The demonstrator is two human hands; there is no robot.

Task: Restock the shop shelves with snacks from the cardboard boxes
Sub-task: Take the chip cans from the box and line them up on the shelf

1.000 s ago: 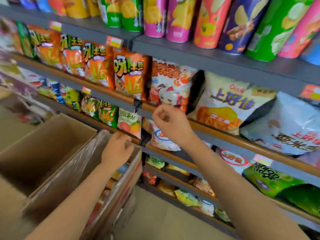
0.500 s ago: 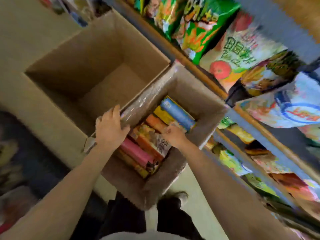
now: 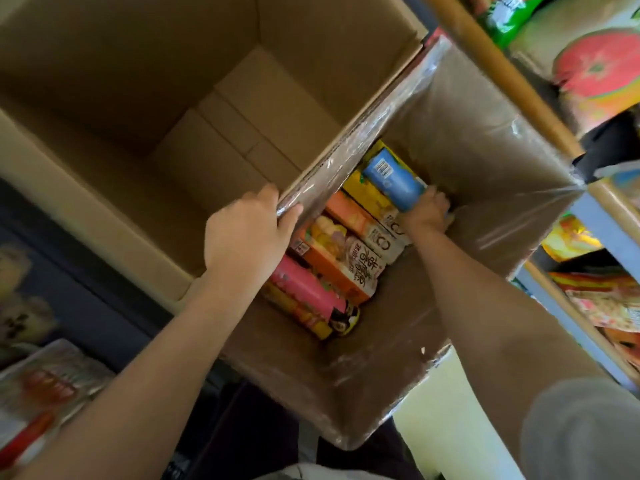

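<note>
Right hand [image 3: 427,211] grips blue tube [image 3: 393,178]

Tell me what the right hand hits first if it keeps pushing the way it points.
The right hand, gripping the blue packet, points toward the box's far wall; probably that wall comes first, though depth is unclear.

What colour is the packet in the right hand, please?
Light blue packet, gripped by the right hand; head view.

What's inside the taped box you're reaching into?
In the taped box, snack packs lie side by side: pink, orange, yellow. The right hand grips a blue pack on top. Whatever lies underneath is covered.
</note>
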